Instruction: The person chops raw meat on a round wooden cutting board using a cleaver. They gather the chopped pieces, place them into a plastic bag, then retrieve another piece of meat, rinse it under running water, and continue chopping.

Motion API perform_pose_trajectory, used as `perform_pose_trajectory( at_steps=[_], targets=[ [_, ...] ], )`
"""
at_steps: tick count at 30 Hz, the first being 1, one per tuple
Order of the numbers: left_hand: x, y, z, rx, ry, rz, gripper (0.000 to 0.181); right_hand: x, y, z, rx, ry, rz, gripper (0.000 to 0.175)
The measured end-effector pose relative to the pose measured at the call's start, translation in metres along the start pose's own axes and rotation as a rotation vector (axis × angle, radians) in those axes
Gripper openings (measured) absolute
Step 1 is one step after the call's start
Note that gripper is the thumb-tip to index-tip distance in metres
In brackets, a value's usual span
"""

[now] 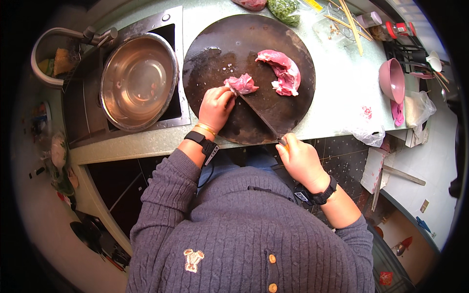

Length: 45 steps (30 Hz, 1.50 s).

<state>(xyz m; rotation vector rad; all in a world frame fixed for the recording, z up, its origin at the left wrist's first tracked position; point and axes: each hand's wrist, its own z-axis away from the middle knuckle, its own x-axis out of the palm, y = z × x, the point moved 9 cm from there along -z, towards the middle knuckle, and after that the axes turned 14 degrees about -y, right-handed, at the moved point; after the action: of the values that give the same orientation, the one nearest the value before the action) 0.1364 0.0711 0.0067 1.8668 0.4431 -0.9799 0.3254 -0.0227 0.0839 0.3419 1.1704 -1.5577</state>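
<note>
A small piece of raw meat (242,84) lies near the middle of a round, dark chopping board (234,40). My left hand (217,104) pinches its near left end with the fingertips. In my right hand (298,155), by the board's near edge, is the handle of a knife (258,114). The blade points up and left, its tip at the meat's lower edge beside my left fingers. A larger, curved strip of raw meat (287,73) rests to the right on the board, apart from both hands.
Left of the board, a metal basin (141,84) sits over the sink (179,110), beside a faucet (99,36). Behind are a bag of chopped greens (284,11) and more meat (251,3). Chopsticks (353,27), a pink bowl (392,80) and a plastic bag (370,135) lie right.
</note>
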Motion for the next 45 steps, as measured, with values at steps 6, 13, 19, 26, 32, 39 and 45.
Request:
perform_pose_trajectory(
  at_steps=[6, 13, 19, 26, 32, 39, 45],
  targets=[
    [0.002, 0.003, 0.0, 0.036, -0.011, -0.009, 0.02, -0.01, -0.019, -0.042, -0.049, 0.054, 0.009, 0.026],
    [0.003, 0.001, -0.003, 0.026, -0.04, -0.026, 0.021, -0.018, 0.001, -0.049, -0.014, 0.01, -0.047, 0.027],
    [-0.002, 0.0, -0.012, -0.043, -0.11, -0.01, 0.021, -0.013, 0.031, -0.033, 0.07, -0.035, -0.153, 0.028],
    [0.007, 0.009, -0.031, -0.051, -0.23, -0.199, 0.023, -0.009, 0.025, -0.032, 0.036, -0.007, -0.224, 0.027],
    [0.018, 0.007, -0.03, -0.033, -0.248, -0.163, 0.019, -0.011, 0.007, -0.046, 0.001, 0.019, -0.172, 0.027],
    [0.0, -0.016, -0.014, -0.153, -0.128, -0.034, 0.013, -0.017, 0.0, -0.085, -0.043, 0.075, -0.288, 0.029],
    [-0.025, -0.023, 0.004, -0.102, -0.052, -0.038, 0.011, -0.019, 0.017, -0.075, -0.003, 0.011, -0.376, 0.029]
  ],
)
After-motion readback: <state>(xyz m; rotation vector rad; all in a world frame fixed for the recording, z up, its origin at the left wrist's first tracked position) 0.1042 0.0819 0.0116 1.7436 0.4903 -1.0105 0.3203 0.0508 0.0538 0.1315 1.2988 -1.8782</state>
